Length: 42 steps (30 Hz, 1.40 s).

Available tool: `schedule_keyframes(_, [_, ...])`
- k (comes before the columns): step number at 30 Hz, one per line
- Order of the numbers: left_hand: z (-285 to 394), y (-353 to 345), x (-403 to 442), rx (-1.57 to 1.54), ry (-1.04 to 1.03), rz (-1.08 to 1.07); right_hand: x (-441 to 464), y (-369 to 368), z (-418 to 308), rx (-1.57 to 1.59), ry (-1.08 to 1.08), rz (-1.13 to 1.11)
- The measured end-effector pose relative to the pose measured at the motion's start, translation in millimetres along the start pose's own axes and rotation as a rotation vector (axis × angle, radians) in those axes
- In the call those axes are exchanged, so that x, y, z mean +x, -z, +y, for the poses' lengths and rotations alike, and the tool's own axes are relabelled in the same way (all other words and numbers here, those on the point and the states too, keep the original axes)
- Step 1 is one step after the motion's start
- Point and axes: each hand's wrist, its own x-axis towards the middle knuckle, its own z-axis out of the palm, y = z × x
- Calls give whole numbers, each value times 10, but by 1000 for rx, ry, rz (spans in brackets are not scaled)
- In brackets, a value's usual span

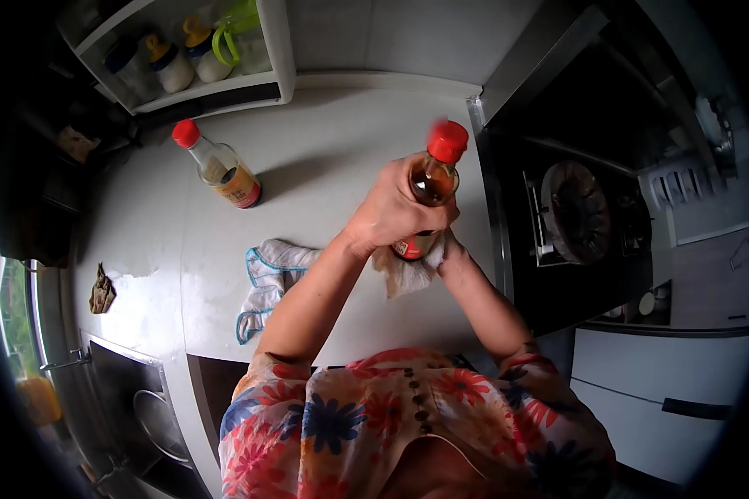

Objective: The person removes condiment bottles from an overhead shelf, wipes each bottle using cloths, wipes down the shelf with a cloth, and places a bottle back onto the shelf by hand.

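My left hand (398, 205) is wrapped round the upper body of a glass sauce bottle (431, 185) with a red cap and dark liquid inside. The bottle is held tilted above the counter. At its lower end, my right hand (452, 249) presses a crumpled white paper towel (408, 279) against the glass; its fingers are mostly hidden behind the bottle and towel. To the left, a second red-capped bottle (225, 176) with a yellow and red label stands on the counter. Beside my left forearm lies a white cloth with blue edging (266, 270).
A white shelf (283, 50) at the back left holds baby bottles (171, 66) and a green-handled jug (240, 35). The stove (574, 212) is on the right. A sink (133, 391) lies at the lower left, with a crumpled brown rag (102, 293) near it on the counter (154, 241).
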Motion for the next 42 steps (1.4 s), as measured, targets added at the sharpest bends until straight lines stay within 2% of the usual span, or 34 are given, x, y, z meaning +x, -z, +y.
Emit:
schedule_keyframes(1, [-23,-50,15,31,-2,168,0,38,26,113,-75,85])
schedule_keyframes(3, [-102,-67,67,94,-11,344,4,69,42,358,-194,285])
schedule_keyframes(4, [-147,-50,122,126,-20,439,21,45,41,427,-165,352])
schedule_keyframes(6, [-264,4,228,134,-66,570,10,-132,-4,144,-11,563])
schedule_keyframes(7, [-307,32,274,146,-96,632,4,-244,-11,-110,89,598])
schedule_keyframes(8, [-326,53,317,159,-129,693,-26,-352,-42,-219,96,561])
schedule_keyframes(9, [-301,87,338,90,-75,708,-9,-270,79,-398,173,523])
schedule_keyframes(10, [-289,79,350,33,-87,695,12,-228,157,-575,249,483])
schedule_keyframes(13, [-178,21,325,-83,-121,638,106,-224,177,-459,445,491])
schedule_keyframes(16, [-73,74,242,-93,-110,396,121,-90,81,-294,315,380])
schedule_keyframes(17, [-93,99,240,-35,-133,336,125,-80,51,-15,221,359])
schedule_keyframes(20, [-28,209,225,-192,0,109,94,5,-79,385,-83,190])
schedule_keyframes(21, [-37,238,231,-251,49,31,83,-36,-143,441,-106,104])
schedule_keyframes(24, [25,255,229,-435,84,-62,69,15,-118,416,-157,85])
schedule_keyframes(27, [-65,375,221,-572,-9,-101,36,114,-140,278,-109,47])
schedule_keyframes(30, [-28,544,218,-489,-197,16,-70,56,-323,269,-92,107])
schedule_keyframes(32, [-62,633,204,-327,-160,75,-115,72,-414,378,-95,84])
schedule_keyframes(33, [14,590,160,-269,-130,143,-138,64,-448,266,-94,132])
schedule_keyframes(35, [77,485,108,-184,-74,248,-194,-36,-524,57,-16,70])
schedule_keyframes(36, [41,438,115,-261,-43,243,-207,-82,-543,-47,19,36])
schedule_keyframes(38, [18,202,164,-368,-62,321,-146,-277,-486,-497,184,-9])
schedule_keyframes(40, [-8,121,194,-202,-48,304,16,-241,-410,-789,338,11])
schedule_keyframes(42, [-18,156,186,-246,52,222,26,-223,-439,-677,307,22])
